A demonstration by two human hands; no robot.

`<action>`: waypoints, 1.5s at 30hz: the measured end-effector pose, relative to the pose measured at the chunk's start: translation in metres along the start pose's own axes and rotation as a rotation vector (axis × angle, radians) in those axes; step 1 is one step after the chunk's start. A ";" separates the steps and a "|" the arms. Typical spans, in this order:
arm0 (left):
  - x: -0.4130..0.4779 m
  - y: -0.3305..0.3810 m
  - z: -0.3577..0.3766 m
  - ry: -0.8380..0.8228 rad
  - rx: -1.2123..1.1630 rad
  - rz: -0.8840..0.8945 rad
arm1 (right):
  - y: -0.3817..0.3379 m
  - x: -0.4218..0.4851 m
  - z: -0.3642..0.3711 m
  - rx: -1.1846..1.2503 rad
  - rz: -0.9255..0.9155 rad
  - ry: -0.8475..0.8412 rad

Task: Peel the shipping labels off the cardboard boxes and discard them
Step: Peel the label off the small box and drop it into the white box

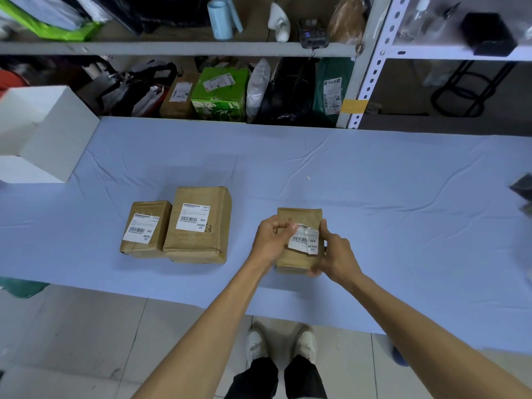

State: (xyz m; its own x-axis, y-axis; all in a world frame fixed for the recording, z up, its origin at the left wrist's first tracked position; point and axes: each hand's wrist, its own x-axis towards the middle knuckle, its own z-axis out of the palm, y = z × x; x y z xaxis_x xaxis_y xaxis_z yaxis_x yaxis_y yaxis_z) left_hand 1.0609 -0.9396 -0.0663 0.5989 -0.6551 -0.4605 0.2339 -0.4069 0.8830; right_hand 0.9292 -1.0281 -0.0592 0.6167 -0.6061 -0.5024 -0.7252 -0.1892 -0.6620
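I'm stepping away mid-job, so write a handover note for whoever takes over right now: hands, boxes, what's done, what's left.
Left hand pinches the lifted edge of the label on the right box.
Right hand grips that box's right side, steadying it on the blue table.
Done: the label is partly peeled and crumpled, not yet off.
Small box and larger box stand side by side to the left, their labels flat and intact.
Left: finish this peel, discard it, then do the other two.
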 end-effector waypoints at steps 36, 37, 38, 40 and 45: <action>-0.035 -0.015 -0.019 0.000 -0.049 0.158 | -0.001 0.004 0.008 -0.001 -0.006 0.216; -0.036 -0.017 -0.019 0.000 -0.053 0.152 | -0.004 0.002 0.009 -0.039 0.013 0.209; -0.037 -0.018 -0.020 0.000 -0.057 0.150 | -0.006 0.000 0.010 -0.073 0.028 0.191; -0.037 -0.019 -0.021 -0.002 -0.065 0.156 | -0.011 -0.004 0.012 -0.151 0.052 0.138; -0.038 -0.020 -0.020 -0.012 -0.073 0.170 | -0.008 -0.002 0.009 -0.107 -0.003 0.179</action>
State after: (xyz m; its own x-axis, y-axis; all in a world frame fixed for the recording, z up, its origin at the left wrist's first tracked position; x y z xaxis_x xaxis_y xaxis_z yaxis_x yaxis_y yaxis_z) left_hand 1.0490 -0.8938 -0.0648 0.6258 -0.7179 -0.3051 0.1857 -0.2428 0.9521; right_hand 0.9370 -1.0186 -0.0580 0.5612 -0.7314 -0.3875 -0.7579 -0.2658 -0.5958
